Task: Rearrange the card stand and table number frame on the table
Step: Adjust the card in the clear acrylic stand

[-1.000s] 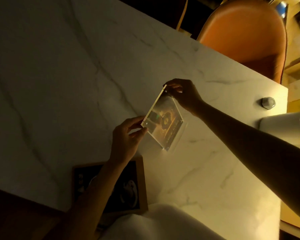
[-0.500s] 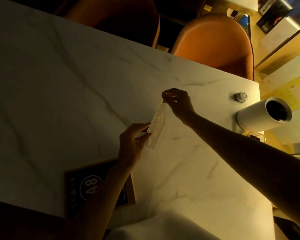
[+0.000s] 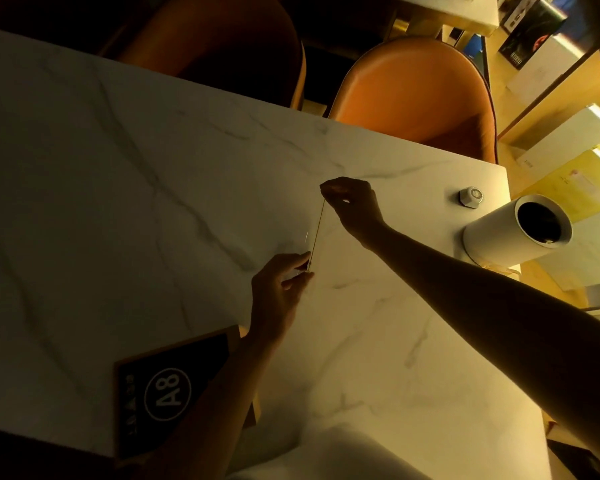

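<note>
1. Two hands hold a clear card stand (image 3: pixel 315 233) edge-on to the camera above a marble table (image 3: pixel 118 188).
2. The right hand (image 3: pixel 352 206) pinches its far end with closed fingertips; the left hand (image 3: pixel 280 289) pinches the near end between thumb and fingers.
3. A black table number frame (image 3: pixel 160 389) marked "A8" lies under the left forearm, near the table's front edge.
4. Right of the right hand stand a white cylinder (image 3: pixel 513 230) and a small hexagonal button (image 3: pixel 471 197).

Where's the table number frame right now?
In the head view the table number frame lies flat at the table's near left edge, partly under the left forearm, well short of the card stand both hands hold.
</note>
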